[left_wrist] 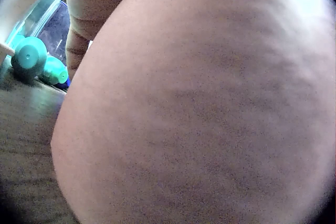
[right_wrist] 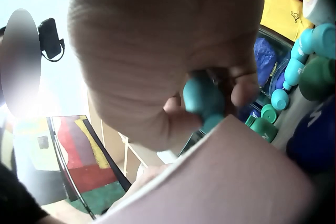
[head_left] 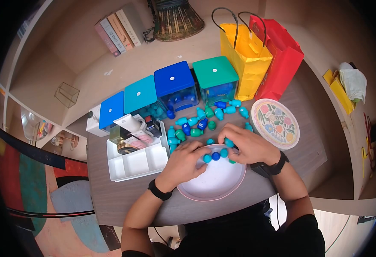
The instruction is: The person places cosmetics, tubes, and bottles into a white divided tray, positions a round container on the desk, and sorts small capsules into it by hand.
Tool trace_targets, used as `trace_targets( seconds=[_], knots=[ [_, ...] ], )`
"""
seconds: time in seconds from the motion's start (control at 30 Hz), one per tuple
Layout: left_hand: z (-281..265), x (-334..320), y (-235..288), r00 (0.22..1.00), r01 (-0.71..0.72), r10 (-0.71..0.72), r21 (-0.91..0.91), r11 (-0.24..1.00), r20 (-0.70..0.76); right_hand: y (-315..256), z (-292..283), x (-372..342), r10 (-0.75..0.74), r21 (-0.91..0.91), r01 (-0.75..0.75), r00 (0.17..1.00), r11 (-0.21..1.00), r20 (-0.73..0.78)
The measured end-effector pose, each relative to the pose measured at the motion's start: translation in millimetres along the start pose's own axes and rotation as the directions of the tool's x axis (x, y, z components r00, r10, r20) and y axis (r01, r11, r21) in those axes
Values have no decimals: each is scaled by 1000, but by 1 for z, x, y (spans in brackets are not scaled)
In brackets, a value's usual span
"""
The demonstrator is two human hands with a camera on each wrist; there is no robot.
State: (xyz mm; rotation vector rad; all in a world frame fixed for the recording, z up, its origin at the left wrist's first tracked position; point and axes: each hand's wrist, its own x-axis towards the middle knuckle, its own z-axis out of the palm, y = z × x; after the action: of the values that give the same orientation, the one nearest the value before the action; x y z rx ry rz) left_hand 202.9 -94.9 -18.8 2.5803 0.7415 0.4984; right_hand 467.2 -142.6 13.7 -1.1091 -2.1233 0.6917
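Note:
A round pale tin with a pink rim sits before the person. At its far side are a few small bottles: a blue bottle between teal ones. My left hand reaches over the left rim, thumb and finger bent around a teal bottle. Over the far right rim, my right hand pinches another teal bottle between thumb and fingers. The left wrist view is mostly filled by the palm, which hides that grip. Several teal, blue and green bottles lie loose beyond the tin.
Lidded boxes, including a dark blue box and a green box, line the back. A white compartment tray holds cosmetics at left. To the right are a floral lid, a yellow bag and a red bag.

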Motion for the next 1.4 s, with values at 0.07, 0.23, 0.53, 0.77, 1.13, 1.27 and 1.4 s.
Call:
trace_targets(
  seconds=[0.07,0.23,0.53,0.77,1.13,1.27,1.4],
  knots=[
    [-1,3,1,1000,2,-2,-35,999,-7,2,3,1,38,112,-33,998,993,-48],
    [0,2,-2,1000,21,-23,-117,993,-11,5,0,-1,36,142,-38,999,989,16],
    [4,-1,-6,999,-42,40,-122,992,-21,7,3,-5,-88,-5,90,989,996,116],
    [4,-1,-6,1000,26,-24,-74,997,19,2,8,-3,-170,-118,191,971,974,166],
    [3,0,-5,999,21,-19,-58,998,38,-3,19,-2,-167,-291,205,975,935,148],
    [4,-1,-8,1000,5,-3,-70,998,24,12,23,-1,-120,-81,128,988,988,95],
    [1,1,-3,1000,-21,21,-37,999,3,22,11,0,-2,-266,-53,979,962,-202]
  ],
)
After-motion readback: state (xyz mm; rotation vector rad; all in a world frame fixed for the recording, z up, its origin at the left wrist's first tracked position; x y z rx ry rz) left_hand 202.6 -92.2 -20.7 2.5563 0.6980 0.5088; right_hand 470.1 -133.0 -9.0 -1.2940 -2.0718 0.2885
